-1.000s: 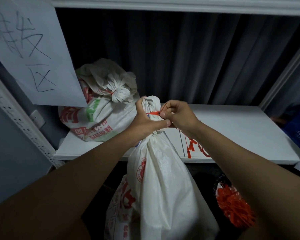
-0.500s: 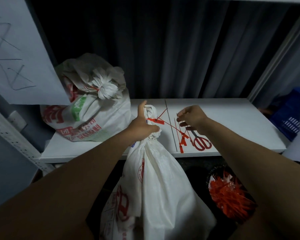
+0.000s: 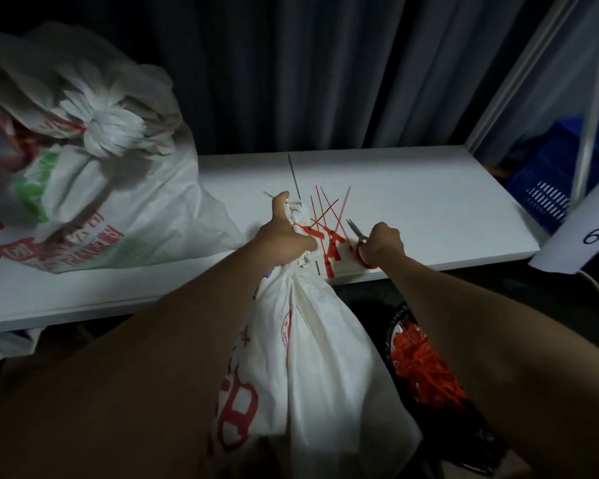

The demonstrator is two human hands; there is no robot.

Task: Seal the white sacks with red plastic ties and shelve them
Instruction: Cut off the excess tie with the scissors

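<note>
Tied sack: on shelf, far left, sealed.
Left hand: clenched round gathered neck of white sack, which hangs below the shelf edge.
Red plastic ties: loose on shelf; one around the neck.
Right hand: grasping scissors.
Spare ties: in dark container below.
Risk: blades near neck; a careless snip could nick the sack or seal.

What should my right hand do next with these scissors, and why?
Probably lift the scissors to the sack's neck and snip the tie's long tail. Your left hand grips the gathered neck of the white sack, the red tie is already around it, and your right hand holds the scissors on the shelf.
</note>
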